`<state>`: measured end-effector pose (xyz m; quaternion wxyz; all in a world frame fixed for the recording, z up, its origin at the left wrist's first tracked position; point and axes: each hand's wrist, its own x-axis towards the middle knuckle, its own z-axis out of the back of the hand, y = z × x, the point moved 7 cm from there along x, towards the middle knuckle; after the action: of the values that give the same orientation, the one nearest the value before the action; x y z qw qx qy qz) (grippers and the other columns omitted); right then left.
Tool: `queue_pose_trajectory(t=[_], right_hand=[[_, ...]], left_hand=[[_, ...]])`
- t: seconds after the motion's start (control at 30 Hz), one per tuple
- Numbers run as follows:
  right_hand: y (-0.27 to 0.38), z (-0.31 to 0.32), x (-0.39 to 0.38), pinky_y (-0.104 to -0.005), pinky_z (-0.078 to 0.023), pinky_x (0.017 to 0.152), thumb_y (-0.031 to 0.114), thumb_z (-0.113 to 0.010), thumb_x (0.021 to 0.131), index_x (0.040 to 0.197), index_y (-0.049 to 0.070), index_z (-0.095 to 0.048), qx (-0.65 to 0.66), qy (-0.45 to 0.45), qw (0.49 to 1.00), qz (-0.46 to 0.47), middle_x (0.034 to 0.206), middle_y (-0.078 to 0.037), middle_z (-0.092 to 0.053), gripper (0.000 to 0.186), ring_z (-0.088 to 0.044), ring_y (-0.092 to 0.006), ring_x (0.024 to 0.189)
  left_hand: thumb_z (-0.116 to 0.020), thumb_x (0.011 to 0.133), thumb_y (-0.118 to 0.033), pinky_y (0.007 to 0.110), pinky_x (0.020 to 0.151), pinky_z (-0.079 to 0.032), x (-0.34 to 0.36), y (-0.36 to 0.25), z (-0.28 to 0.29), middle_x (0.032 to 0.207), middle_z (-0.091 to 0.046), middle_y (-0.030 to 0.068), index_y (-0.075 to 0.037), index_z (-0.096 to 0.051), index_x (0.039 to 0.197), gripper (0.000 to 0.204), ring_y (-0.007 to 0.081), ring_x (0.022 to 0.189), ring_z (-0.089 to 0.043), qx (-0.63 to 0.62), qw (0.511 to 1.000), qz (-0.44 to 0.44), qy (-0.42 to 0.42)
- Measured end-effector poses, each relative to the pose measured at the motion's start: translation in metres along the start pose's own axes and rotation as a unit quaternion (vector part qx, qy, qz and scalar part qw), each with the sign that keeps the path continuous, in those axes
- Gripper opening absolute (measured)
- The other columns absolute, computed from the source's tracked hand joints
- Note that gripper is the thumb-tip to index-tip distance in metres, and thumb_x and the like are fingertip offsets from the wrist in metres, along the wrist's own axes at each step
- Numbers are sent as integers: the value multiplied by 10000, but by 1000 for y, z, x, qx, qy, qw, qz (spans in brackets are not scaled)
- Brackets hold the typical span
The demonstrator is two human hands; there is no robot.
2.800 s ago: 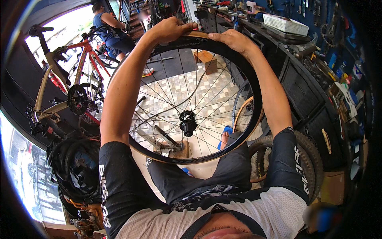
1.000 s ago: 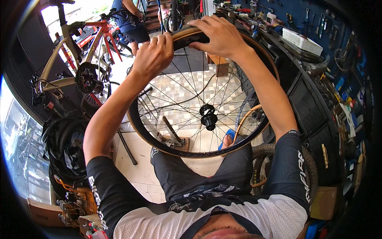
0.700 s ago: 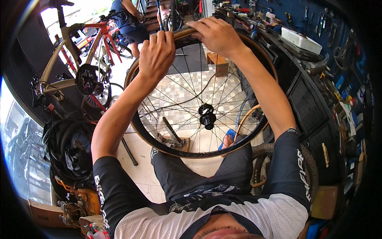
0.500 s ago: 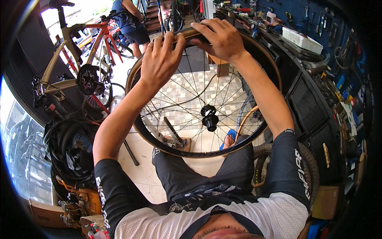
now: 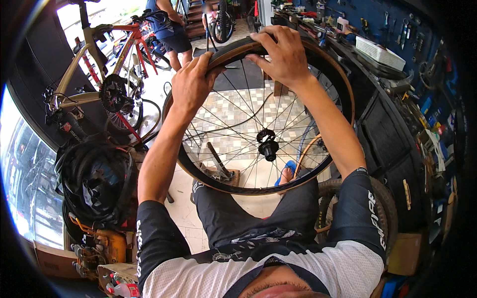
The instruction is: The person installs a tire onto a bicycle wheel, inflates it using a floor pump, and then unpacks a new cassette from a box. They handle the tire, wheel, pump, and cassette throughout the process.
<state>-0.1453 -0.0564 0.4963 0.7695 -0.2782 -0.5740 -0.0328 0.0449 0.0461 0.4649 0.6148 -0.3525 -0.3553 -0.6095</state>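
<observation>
A dark worktop (image 5: pixel 339 49) runs along the right, far to near. On the left stands 1 tan and red bicycle (image 5: pixel 79 98). Between them is a spoked wheel (image 5: pixel 248 190) with a tan-edged tyre (image 5: pixel 233 52). A white basket (image 5: pixel 380 55) sits on the worktop. The left hand (image 5: pixel 191 84) and right hand (image 5: pixel 285 57) each have their grip clasped on the tyre's far side. A black hub (image 5: pixel 268 148) is mid-wheel.

The bench (image 5: pixel 378 88) is bearing a tray (image 5: pixel 380 68) with a basket (image 5: pixel 380 53); a black cord (image 5: pixel 260 110) is lying across the floor (image 5: pixel 191 223).
</observation>
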Motion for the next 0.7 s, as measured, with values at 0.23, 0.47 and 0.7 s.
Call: queue_pose_trajectory(t=[0.23,0.47,0.7], right_hand=[[-15,-16,13,-430,-464,976,723,-694,854,1286,189,-719,15,118,991,-59,1136,-74,-712,688,-649,-270,1116],[-35,-36,18,-448,-540,939,510,-705,945,1404,231,-631,62,201,977,-36,1138,-90,-693,543,-665,-328,1073],[-48,-40,-2,-471,-548,979,555,-744,893,1477,215,-568,-16,236,970,-56,1313,-102,-668,698,-669,-334,1167]], left_hand=[[-842,895,-334,374,815,-548,-7,55,3,994,-772,154,-68,-656,1358,565,251,887,-734,-259,960,78,70],[-739,1004,-234,298,765,-518,-90,125,-5,942,-727,71,23,-690,1269,373,108,828,-609,-350,905,226,82],[-807,932,-270,388,888,-564,-104,103,5,1120,-742,235,15,-607,1383,569,294,998,-748,-204,951,232,-21]])
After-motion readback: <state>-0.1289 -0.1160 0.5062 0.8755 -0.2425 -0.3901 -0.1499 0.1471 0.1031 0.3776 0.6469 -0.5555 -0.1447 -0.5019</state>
